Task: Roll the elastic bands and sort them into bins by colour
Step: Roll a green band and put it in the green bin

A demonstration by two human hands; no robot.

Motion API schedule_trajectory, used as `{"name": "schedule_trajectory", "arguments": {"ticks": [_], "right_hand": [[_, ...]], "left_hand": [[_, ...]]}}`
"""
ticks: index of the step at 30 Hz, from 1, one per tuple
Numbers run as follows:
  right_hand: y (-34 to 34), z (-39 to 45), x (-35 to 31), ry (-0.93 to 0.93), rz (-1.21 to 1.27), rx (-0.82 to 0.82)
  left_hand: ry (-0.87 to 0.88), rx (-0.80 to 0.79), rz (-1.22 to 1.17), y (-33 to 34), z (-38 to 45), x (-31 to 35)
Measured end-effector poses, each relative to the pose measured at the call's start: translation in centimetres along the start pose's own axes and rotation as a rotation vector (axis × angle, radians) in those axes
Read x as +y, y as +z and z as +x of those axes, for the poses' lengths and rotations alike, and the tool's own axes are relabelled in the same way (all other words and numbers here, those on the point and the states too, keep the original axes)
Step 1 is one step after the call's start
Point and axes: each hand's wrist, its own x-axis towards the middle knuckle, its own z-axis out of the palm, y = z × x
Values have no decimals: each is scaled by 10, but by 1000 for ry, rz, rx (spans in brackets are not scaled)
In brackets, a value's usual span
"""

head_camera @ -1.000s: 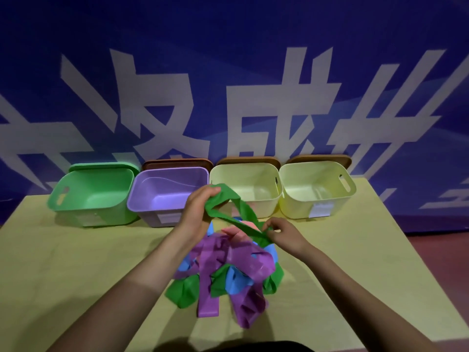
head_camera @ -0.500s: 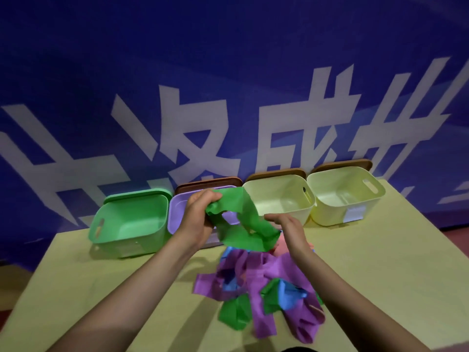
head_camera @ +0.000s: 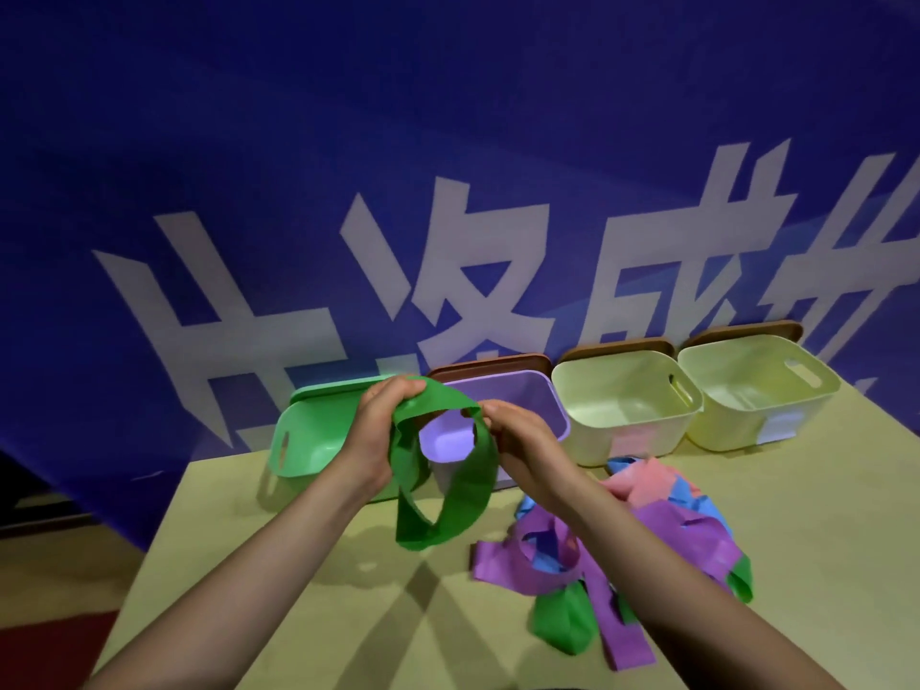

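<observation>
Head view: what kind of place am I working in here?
Probably a staged demo or data-collection setup, not a home: a plain table, four sorting bins lined up like the green bin, and a large printed blue banner behind.

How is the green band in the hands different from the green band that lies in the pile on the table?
The held green band hangs in the air as an open loop, gripped by the left hand and the right hand; the pile's green band lies on the table, untouched. The held band is alone and fully visible; the pile's band is partly covered by purple bands. Both are the same green, and neither is rolled yet.
</observation>
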Motion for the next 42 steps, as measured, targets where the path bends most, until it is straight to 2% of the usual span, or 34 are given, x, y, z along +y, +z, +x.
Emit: {"name": "schedule_trajectory", "arguments": {"ticks": [5,9,12,15,18,20,23,28,35,42], "right_hand": [[21,8,-1,-43,115,-67],[34,13,-4,-51,132,-88],[34,19,-1,-52,24,-65],[31,22,1,-76,-56,-52],[29,25,1,-94,-111,-48],[28,27,1,-103,-147,-48],[24,30,0,-114,-191,-63],[16,25,11,19,-236,-64],[1,19,51,126,-327,-41],[-17,12,76,243,-492,22]], "left_hand": [[-39,-5,117,-31,4,5],[-52,-78,304,-43,8,-7],[11,38,396,-41,5,-12],[109,35,335,-35,-4,-8],[92,-7,312,-29,-11,-9],[143,10,395,-28,-10,-13],[186,72,375,-25,-5,-13],[183,173,254,-18,3,-2],[165,161,195,-9,10,3],[144,259,85,-22,25,11]]}}
